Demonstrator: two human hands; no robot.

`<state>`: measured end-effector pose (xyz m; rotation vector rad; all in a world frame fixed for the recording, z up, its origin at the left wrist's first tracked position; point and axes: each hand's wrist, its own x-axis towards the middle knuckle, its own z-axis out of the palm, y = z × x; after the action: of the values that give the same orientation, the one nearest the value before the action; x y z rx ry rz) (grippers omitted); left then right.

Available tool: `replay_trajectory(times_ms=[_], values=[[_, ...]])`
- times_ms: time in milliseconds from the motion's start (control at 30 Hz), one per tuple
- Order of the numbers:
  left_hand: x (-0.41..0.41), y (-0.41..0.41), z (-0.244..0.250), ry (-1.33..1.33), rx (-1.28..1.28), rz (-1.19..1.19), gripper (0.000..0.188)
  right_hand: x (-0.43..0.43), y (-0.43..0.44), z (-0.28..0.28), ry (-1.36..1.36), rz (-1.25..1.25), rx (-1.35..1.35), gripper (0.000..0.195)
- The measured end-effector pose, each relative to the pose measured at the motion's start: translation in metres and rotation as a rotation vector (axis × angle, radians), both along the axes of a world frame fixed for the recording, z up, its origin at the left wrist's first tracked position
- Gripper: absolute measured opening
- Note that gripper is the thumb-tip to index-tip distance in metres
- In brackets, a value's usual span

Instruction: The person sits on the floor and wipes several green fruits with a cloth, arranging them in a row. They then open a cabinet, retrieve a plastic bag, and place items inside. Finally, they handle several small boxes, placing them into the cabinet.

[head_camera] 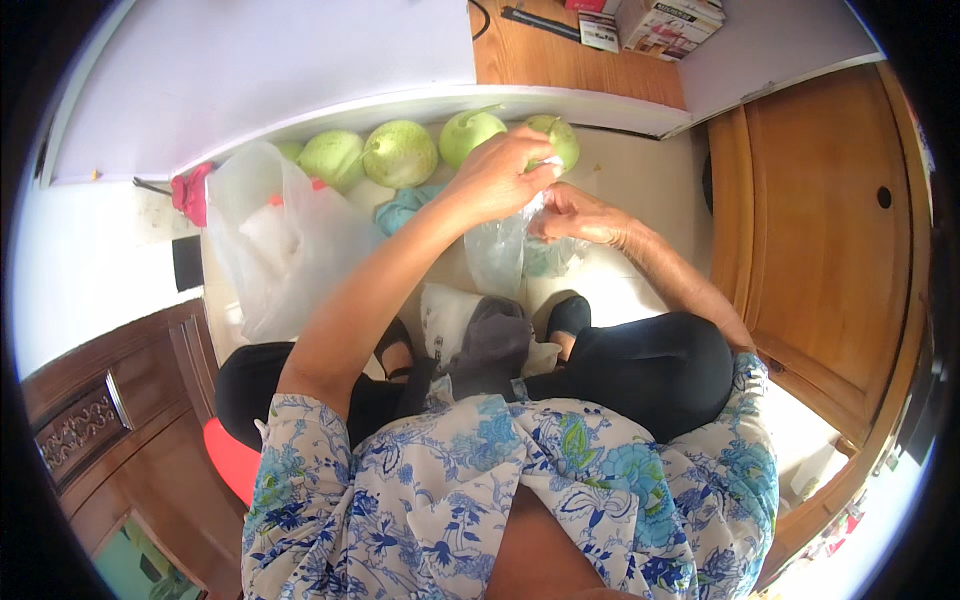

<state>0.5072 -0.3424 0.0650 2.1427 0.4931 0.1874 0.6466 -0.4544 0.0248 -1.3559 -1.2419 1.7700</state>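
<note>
My left hand [504, 176] is closed on the gathered top of a clear plastic bag [496, 251], in front of the rightmost green gourd-like fruit [564, 141]. Just below and to the right, my right hand [574, 214] pinches the same bag under its neck. The bag hangs down between my hands and my feet; what it holds is hard to tell. Behind it, along the base of a white panel, lie several more round green fruits [400, 154] with stems. A light blue cloth [405, 210] rests on the floor behind my left forearm.
At left stands a large translucent plastic bag [281, 247] with white and red contents, beside a pink cloth [196, 196]. A grey cloth [496, 337] and a white printed sack [444, 315] lie between my feet. A wooden cabinet [817, 247] is at right; boxes [667, 28] sit on a wooden shelf above.
</note>
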Motion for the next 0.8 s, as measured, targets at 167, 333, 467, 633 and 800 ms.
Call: replay_trajectory(times_ms=[167,333,467,633,800], values=[[0.003,0.005,-0.015,-0.042,-0.585,0.050,0.043,-0.018,-0.002,0.006,0.402,-0.467,-0.119,0.032],[-0.014,0.008,-0.037,-0.311,-0.923,0.213,0.067,-0.011,0.002,-0.010,0.630,-0.696,-0.112,0.030],[-0.017,-0.006,-0.053,-0.168,-0.906,0.247,0.077,-0.009,0.002,-0.028,0.678,-0.705,-0.080,0.027],[-0.011,-0.012,-0.066,-0.084,-0.857,0.353,0.052,-0.006,0.000,-0.040,0.596,-0.820,-0.104,0.024],[-0.012,-0.017,-0.095,0.053,-0.489,0.271,0.026,-0.006,0.001,-0.035,0.444,-0.785,-0.060,0.038]])
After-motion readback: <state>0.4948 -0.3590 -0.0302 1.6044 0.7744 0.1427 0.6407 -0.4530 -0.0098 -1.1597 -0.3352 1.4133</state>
